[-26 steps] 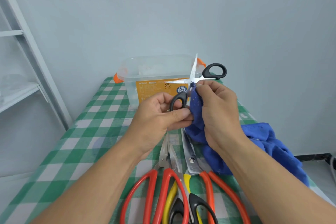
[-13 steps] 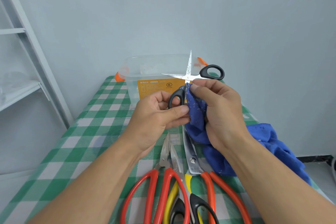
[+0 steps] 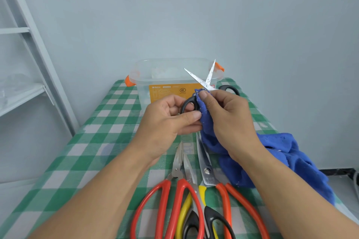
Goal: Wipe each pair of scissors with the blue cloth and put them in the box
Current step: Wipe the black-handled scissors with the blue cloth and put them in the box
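My left hand [image 3: 167, 122] grips one black handle loop of a small pair of black-handled scissors [image 3: 206, 81], held up with the blades spread in a V. My right hand [image 3: 227, 120] pinches the blue cloth [image 3: 281, 153] against the scissors near the pivot; the rest of the cloth trails down onto the table at the right. Behind the hands stands the clear plastic box [image 3: 147, 75] with orange clips and an orange label. Two red-handled scissors [image 3: 180, 172] [image 3: 207, 172] and a yellow-and-black pair [image 3: 196, 217] lie on the table near me.
The table wears a green and white checked cloth [image 3: 93, 147]. A grey metal shelf frame [image 3: 29, 48] stands to the left, close to the table's edge. A plain wall rises right behind the box.
The scissors have tilted, so the blades now point up and left in a narrower V, and the far handle has dropped lower. My right fingers have shifted the cloth along the pivot area.
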`<state>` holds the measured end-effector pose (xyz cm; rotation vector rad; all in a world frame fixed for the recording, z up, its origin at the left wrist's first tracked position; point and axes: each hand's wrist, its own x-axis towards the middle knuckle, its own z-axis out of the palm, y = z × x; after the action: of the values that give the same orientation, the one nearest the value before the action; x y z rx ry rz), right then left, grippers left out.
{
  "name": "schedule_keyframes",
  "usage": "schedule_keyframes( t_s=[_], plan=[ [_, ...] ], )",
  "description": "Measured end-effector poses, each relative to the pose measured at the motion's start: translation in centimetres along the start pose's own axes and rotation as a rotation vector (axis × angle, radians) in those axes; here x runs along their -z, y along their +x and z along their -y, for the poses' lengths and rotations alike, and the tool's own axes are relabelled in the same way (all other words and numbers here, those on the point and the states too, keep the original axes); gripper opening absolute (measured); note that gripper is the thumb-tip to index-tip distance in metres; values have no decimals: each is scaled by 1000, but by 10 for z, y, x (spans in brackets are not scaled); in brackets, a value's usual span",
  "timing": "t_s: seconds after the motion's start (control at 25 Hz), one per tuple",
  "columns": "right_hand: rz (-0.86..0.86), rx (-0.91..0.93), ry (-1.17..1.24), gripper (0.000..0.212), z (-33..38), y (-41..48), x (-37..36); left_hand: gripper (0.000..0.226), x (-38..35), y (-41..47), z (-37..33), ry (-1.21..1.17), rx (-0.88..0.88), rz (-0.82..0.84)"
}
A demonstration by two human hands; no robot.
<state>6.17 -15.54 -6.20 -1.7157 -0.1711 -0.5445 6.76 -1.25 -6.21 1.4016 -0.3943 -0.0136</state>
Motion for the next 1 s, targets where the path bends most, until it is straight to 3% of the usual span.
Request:
schedule_keyframes(
  t_s=[0.36,0.6,1.0],
  plan=[
    [13,-35,-126,20,-2,2,8,12,5,3,-1,-61,37,-52],
    [-77,11,20,22,-3,2,6,13,6,3,-4,-88,50,-57],
    [-120,92,-132,17,-8,1,4,15,3,0,-2,134,-13,-19]
  ],
)
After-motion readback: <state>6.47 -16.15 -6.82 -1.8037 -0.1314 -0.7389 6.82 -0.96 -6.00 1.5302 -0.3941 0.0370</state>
